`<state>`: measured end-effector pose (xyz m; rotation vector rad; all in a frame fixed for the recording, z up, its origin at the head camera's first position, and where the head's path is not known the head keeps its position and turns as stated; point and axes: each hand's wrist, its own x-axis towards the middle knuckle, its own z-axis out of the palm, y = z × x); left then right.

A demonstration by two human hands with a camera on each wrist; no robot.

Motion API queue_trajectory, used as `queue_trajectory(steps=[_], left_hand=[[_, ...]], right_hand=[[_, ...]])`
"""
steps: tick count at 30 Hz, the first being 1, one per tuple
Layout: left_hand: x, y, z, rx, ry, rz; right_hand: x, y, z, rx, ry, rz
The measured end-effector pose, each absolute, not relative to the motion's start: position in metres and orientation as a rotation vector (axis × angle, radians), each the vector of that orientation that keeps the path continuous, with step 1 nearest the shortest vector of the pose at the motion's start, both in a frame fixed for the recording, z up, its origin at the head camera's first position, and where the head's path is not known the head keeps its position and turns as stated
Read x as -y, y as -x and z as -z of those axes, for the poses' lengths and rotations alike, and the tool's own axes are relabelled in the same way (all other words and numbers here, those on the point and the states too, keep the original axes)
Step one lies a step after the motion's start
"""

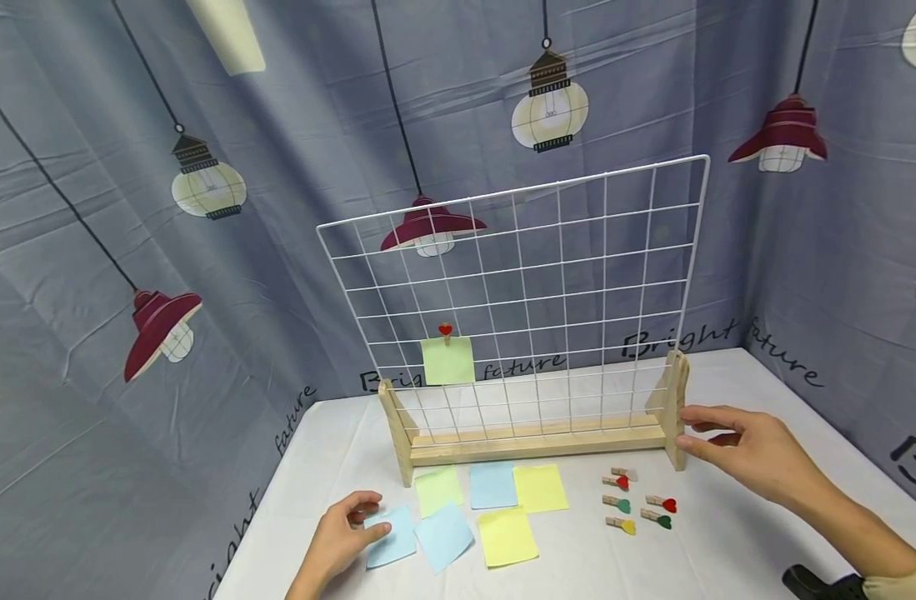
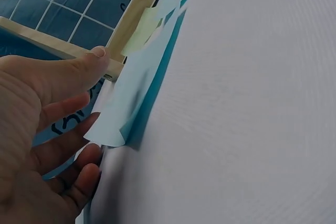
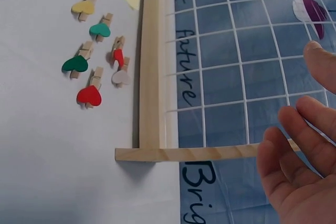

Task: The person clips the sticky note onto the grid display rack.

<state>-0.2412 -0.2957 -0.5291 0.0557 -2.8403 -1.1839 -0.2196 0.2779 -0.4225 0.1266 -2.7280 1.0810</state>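
Note:
My left hand [image 1: 336, 537] hovers at the left edge of a blue sticky note [image 1: 394, 543] on the white table. The left wrist view shows its thumb and fingers spread apart, with the blue note [image 2: 142, 82] just beyond them and nothing gripped. My right hand [image 1: 753, 454] is beside the right wooden foot [image 1: 678, 408] of a white wire grid rack [image 1: 513, 192]. Its fingertips are right at that foot, fingers loosely bent and holding nothing. A green sticky note [image 1: 448, 363] hangs on the grid under a clothespin with a red heart [image 1: 446, 330].
Several more blue, green and yellow sticky notes, such as a yellow one [image 1: 507, 537], lie in front of the rack. To their right are several small heart clothespins, including a yellow one [image 1: 621, 525] and a red one [image 1: 662, 503]. A lamp-print curtain [image 1: 277, 100] surrounds the table.

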Motion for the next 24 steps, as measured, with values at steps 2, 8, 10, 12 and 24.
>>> queue_trajectory(steps=[2,8,10,12,24], left_hand=[[0.296,0.241,0.531,2.841,-0.068,1.168],[0.295,0.241,0.532,2.836,-0.056,1.127],[0.294,0.24,0.532,2.858,-0.038,1.078],[0.294,0.239,0.531,2.891,-0.03,1.016],[0.29,0.235,0.532,2.935,-0.063,0.907]], right_hand=[[-0.278,0.219,0.423,2.732,-0.122,-1.081],[-0.28,0.219,0.424,2.739,-0.114,-1.077],[-0.281,0.219,0.425,2.74,-0.111,-1.079],[-0.281,0.218,0.426,2.747,-0.104,-1.082],[-0.284,0.217,0.433,2.756,-0.092,-1.09]])
